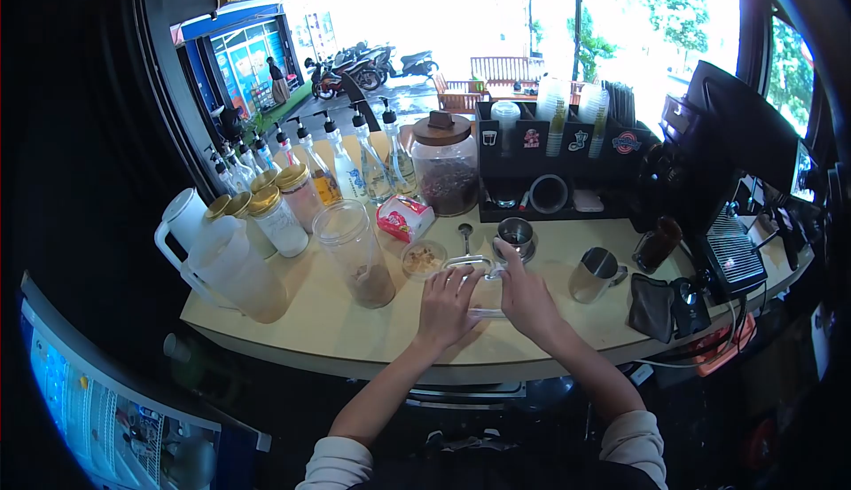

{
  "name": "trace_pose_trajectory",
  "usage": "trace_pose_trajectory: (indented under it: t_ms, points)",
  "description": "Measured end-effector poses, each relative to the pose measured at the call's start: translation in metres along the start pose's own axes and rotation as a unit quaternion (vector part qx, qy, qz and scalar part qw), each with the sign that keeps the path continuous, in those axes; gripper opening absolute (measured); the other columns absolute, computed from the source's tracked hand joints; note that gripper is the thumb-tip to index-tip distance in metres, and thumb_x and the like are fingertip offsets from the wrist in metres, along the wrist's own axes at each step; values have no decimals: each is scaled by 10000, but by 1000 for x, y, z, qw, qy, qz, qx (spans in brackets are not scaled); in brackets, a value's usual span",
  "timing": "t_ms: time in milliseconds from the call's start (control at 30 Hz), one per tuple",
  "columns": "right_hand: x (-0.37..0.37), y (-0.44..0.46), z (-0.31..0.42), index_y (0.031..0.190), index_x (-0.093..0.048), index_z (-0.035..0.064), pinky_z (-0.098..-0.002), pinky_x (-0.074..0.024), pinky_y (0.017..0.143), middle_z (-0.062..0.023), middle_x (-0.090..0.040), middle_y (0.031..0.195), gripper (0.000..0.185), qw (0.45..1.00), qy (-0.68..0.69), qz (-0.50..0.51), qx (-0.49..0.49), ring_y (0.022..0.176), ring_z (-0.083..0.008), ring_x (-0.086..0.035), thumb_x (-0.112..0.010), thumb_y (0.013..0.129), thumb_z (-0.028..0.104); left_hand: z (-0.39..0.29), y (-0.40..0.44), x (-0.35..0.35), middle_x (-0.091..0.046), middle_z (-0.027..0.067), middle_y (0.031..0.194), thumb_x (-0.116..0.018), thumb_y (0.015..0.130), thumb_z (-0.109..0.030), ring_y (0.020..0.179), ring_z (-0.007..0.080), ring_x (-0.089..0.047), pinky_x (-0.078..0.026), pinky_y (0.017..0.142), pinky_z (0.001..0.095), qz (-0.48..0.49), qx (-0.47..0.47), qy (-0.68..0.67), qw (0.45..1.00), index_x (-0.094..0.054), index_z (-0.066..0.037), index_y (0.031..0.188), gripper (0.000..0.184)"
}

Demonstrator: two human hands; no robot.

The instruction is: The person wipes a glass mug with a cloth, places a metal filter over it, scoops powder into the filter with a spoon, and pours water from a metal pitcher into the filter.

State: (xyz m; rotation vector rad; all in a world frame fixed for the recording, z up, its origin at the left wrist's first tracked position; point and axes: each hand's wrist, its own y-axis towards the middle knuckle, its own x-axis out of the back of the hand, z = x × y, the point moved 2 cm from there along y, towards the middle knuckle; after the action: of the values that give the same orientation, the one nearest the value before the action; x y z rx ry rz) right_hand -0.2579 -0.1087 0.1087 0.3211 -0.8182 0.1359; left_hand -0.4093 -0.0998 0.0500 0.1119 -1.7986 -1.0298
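Both my left hand (448,309) and my right hand (526,299) are closed around a clear see-through vessel (486,293) at the front middle of the counter. A pale rim or loop shows at its top; my fingers cover much of it, so I cannot tell its exact kind. Just beyond are a small round dish (425,260) with light brown bits, a metal spoon (465,238) and a metal cup (515,236). To the left stands a tall clear jar (341,237) with brown powder at its bottom.
A frosted pitcher (235,268), gold-lidded jars (282,224) and several pump bottles (347,166) line the left. A red-and-white packet (405,218) lies by the large wooden-lidded jar (446,171). Right are a mug (591,279), a dark pouch (651,307) and an espresso machine (729,255).
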Motion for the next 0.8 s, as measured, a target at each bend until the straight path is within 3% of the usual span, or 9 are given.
trace_pose_trajectory:
  t_ms: [233, 300, 433, 500, 533, 633, 700, 733, 800]
  points:
    - [-24, -14, -13, 1352, -357, 17, -445, -424, 970, -222, -569, 1134, 633, 955, -145, -124, 226, 1127, -362, -527, -511, 741, -40, -2, -1, 7, -543, 64, 1127, -809, 513, -217, 1059, 249, -520, -410, 900, 398, 2, 57, -18, 998, -537, -121, 1171, 718]
    - [-28, -23, -13, 1289, -450, -7, -432, -394, 1019, -171, -554, 1206, 553, 910, -169, -159, 345, 1191, -323, -500, -529, 742, -30, 3, 0, 8, -561, 77, 1116, -810, 507, -207, 1051, 266, -535, -428, 896, 394, 33, 116, -87, 989, -562, -90, 1137, 687]
    - [-21, -28, -14, 1218, -524, -8, -428, -403, 1023, -146, -557, 1226, 468, 890, -164, -131, 406, 1214, -298, -494, -558, 752, 0, 1, -4, 12, -573, 98, 1100, -814, 503, -212, 1047, 275, -550, -456, 880, 385, 24, 133, -169, 976, -572, -55, 1132, 692]
    - [-18, -32, -17, 1186, -551, -7, -411, -438, 996, -134, -583, 1192, 430, 852, -137, -123, 490, 1180, -291, -526, -577, 759, 35, -2, -11, 8, -579, 94, 1056, -825, 527, -227, 1026, 218, -562, -471, 862, 338, 95, 204, -324, 919, -559, -35, 1159, 712]
    - [-17, -33, -19, 1186, -551, -7, -411, -438, 996, -134, -583, 1192, 430, 853, -135, -121, 490, 1180, -291, -526, -577, 759, 35, -1, -16, 6, -579, 94, 1056, -825, 527, -227, 1026, 218, -562, -471, 862, 338, 95, 206, -324, 919, -559, -35, 1159, 712]
    - [-18, -45, -33, 1143, -574, -9, -410, -462, 976, -133, -614, 1128, 400, 843, -110, -110, 516, 1137, -294, -558, -584, 743, 13, 7, -29, -9, -561, 64, 1057, -832, 568, -190, 1021, 153, -537, -467, 841, 295, 138, 260, -471, 832, -546, -28, 1184, 698]
    - [-25, -51, -57, 1108, -582, -3, -385, -458, 972, -137, -629, 1088, 324, 883, -93, -113, 446, 1122, -290, -568, -562, 786, -23, 17, -35, -11, -532, 37, 1067, -824, 595, -125, 1025, 137, -506, -455, 834, 290, 73, 369, -696, 612, -533, -34, 1204, 682]
    - [-29, -57, -59, 1108, -582, -3, -385, -458, 972, -137, -629, 1088, 324, 882, -95, -116, 446, 1122, -290, -568, -562, 786, -23, 23, -35, -5, -518, 38, 1101, -811, 598, -72, 1042, 152, -496, -459, 827, 307, 79, 361, -695, 617, -519, -41, 1224, 691]
    - [-25, -62, -66, 1153, -491, -41, -371, -491, 880, -222, -630, 1030, 278, 951, 83, -183, 235, 982, -334, -633, -465, 878, -72, 25, -31, -1, -522, 42, 1101, -815, 595, -87, 1024, 150, -506, -457, 831, 306, 75, 330, -678, 653, -518, -37, 1224, 697]
